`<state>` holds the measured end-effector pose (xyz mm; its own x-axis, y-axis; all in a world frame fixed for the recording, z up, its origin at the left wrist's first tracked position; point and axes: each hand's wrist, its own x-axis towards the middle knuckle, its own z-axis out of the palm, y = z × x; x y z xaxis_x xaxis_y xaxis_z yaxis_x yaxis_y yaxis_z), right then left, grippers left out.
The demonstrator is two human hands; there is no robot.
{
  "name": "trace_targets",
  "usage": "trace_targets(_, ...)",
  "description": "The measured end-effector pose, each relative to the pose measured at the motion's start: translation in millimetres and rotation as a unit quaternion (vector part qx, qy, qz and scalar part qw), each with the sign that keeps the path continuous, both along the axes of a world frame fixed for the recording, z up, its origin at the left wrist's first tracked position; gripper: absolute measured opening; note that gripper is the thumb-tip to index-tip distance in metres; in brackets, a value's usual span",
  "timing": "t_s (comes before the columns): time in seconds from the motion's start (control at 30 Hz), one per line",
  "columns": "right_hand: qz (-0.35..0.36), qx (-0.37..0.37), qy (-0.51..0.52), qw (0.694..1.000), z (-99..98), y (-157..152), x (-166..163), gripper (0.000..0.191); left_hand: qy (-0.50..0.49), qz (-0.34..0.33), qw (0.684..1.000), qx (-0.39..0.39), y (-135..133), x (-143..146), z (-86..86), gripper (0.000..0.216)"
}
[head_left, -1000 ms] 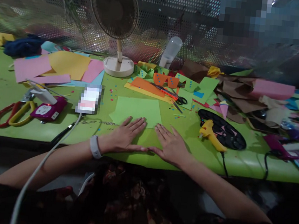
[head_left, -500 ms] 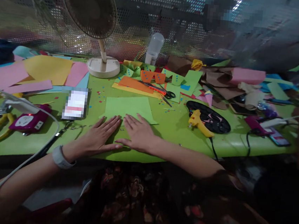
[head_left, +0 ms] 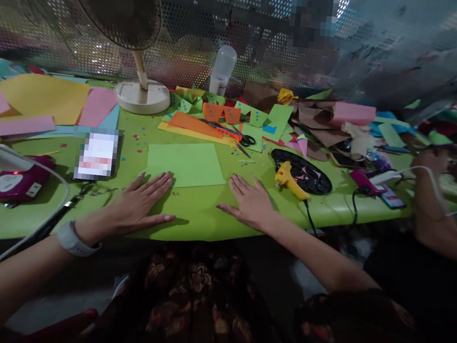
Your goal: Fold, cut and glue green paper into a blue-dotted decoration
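Note:
A sheet of light green paper (head_left: 186,163) lies on the green tabletop in front of me. At its near left corner my left hand (head_left: 142,202) rests flat, fingers spread, with a pale watch on the wrist. My right hand (head_left: 250,200) is spread flat too, its fingertips by the sheet's right corner. Neither hand holds anything. Beyond the sheet are scissors (head_left: 246,138) with dark handles and folded orange paper (head_left: 194,124). A yellow glue gun (head_left: 291,180) leans on a black palette (head_left: 317,176) to the right of my right hand.
A white desk fan (head_left: 142,97) and a clear bottle (head_left: 223,68) stand at the back. To the left are a phone (head_left: 97,153), a purple power strip (head_left: 17,181) and coloured paper (head_left: 41,97). Paper scraps (head_left: 318,118) and a co-worker's arm (head_left: 432,196) are at the right.
My hands, close together before at the sheet's near edge, have moved apart, the right one towards the right. More of the green paper shows between them. The camera view has shifted rightward.

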<state>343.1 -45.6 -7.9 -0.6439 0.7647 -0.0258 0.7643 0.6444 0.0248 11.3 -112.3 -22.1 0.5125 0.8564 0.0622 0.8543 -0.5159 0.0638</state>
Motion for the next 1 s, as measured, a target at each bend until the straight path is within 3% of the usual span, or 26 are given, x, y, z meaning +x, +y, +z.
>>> trace_targets(0.13, 0.001, 0.011, 0.013, 1.0, 2.7, 3, 1, 0.084, -0.006, 0.005, 1.0, -0.016, -6, -4, 6.6, 0.088)
trace_targets(0.27, -0.02, 0.047, 0.095, 0.994, 16.1, 19, -14, 0.06, 0.001, 0.012, 0.999, -0.03, -9, -3, 10.7, 0.088)
trace_targets(0.4, -0.062, -0.025, 0.171, 0.983, 29.7, 47, -49, 0.043, 0.013, 0.021, 0.999, -0.044, -9, 0, 13.5, 0.089)
trace_targets(0.5, -0.057, -0.069, 0.159, 0.983, 29.4, 64, -78, 0.049, 0.027, 0.03, 0.998, -0.052, -10, 2, 17.0, 0.089)
trace_targets(0.67, -0.054, -0.037, 0.121, 0.991, 18.9, 72, -102, 0.063, 0.036, 0.034, 0.998, -0.044, -10, 7, 21.3, 0.092)
trace_targets(0.87, -0.091, -0.145, 0.18, 0.969, 15.1, 82, -104, 0.06, 0.018, 0.019, 0.999, -0.022, -8, 5, 13.5, 0.089)
trace_targets(1.0, -0.077, -0.224, 0.277, 0.931, 14.2, 91, -97, 0.036, -0.031, 0.039, 0.998, 0.023, 2, -5, 21.2, 0.089)
